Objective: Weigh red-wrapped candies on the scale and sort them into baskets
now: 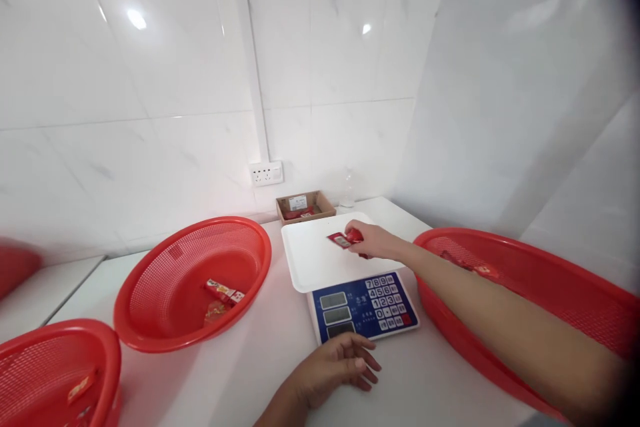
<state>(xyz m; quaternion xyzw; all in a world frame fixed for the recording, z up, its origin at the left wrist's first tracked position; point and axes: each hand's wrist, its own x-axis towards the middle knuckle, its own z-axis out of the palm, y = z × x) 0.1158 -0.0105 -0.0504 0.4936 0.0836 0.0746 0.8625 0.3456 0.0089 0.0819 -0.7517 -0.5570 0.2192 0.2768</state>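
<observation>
My right hand [371,239] reaches over the white pan [313,260] of a digital scale and is closed round a red snack packet [340,239]. Part of the packet sticks out to the left of the fingers, showing a pale label; the rest is covered by the hand. My left hand [340,367] is at the front edge of the scale, fingers apart and nothing in them. Just beyond it lies the scale's blue keypad panel [363,307], with dark display windows and number keys. I cannot tell whether the left hand touches the scale.
A red basket [193,233] with a few packets stands left of the scale, and another red basket [60,333] is at lower left. The large red basket [450,320] lies under my right arm. Behind the scale are a cardboard box [306,205] and a clear bottle [347,190].
</observation>
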